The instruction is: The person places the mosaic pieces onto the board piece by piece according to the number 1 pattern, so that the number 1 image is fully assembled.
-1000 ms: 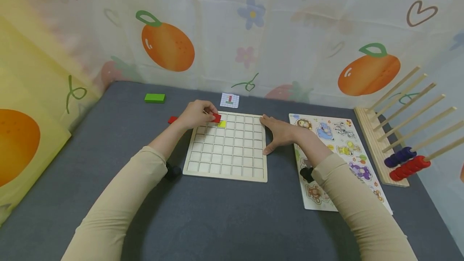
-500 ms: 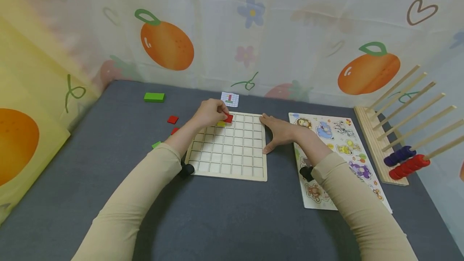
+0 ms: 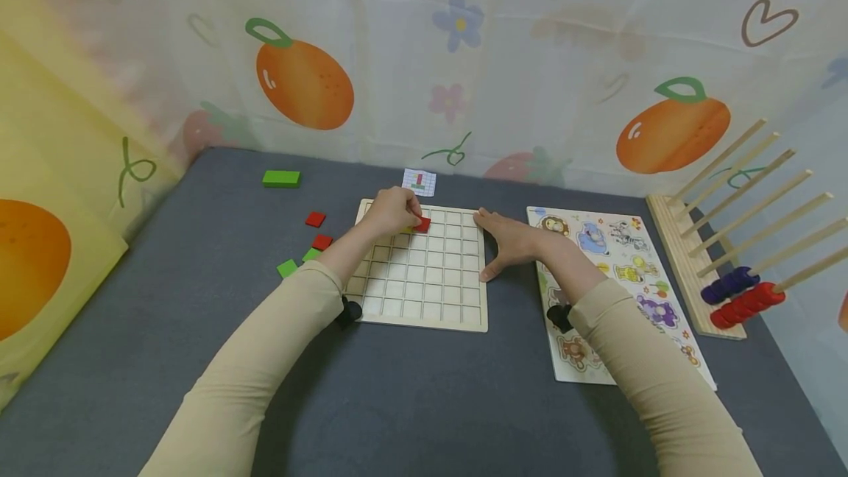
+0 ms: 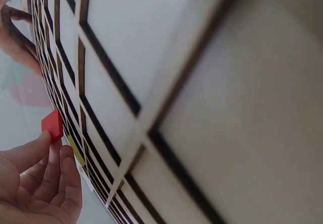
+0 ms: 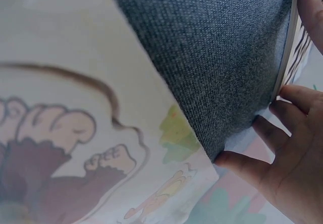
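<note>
A red tile [image 4: 52, 124] is pinched between the thumb and fingers of the left hand [image 3: 392, 210] and held at the far rows of the grid board [image 3: 433, 291], just right of a yellow tile [image 4: 75, 150]. The right hand [image 3: 514, 238] is spread along the board's right edge, nothing being gripped; its fingers are rested against the rim.

For the step in hand, which is judged to be the setting of the red tile into a cell, the corners are best squared with the raised dividers before any release. The tile should be lowered level — one edge first, then the whole face pressed flat — and the yellow tile should not be nudged. Light, steady pressure by the right hand would be enough to stop the board from sliding on the counter [image 3: 397, 396].

Much of the yellow tile is covered by the left hand in the head view. Whether the red tile is touching the board cannot be told for certain, since the left wrist view is steeply slanted. The pattern on the small card [image 3: 419, 182] is too small to be read exactly.
</note>
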Action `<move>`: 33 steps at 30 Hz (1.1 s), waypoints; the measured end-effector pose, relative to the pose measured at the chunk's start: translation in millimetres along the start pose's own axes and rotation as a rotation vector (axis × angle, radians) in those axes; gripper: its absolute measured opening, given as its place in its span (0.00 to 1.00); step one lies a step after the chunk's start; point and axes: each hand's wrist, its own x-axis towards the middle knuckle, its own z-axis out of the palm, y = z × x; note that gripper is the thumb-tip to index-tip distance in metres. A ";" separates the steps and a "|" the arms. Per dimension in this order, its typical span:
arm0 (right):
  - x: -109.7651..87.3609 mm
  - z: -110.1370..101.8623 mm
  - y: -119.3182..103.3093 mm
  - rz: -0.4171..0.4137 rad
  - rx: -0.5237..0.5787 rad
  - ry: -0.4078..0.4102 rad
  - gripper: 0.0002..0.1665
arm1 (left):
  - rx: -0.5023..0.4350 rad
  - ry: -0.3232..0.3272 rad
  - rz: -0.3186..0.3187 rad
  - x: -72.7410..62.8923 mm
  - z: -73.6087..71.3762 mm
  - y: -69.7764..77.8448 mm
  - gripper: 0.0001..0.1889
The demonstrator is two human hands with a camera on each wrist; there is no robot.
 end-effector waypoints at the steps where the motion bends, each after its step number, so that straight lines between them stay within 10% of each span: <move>1: 0.3 0.1 0.1 -0.001 -0.001 0.000 0.71 | 0.006 0.003 0.001 0.1 0.3 -0.2 0.03; 33: -3.6 -1.4 -4.2 -0.007 0.003 0.012 0.70 | 0.012 -0.022 0.050 -3.3 -0.2 -7.0 0.06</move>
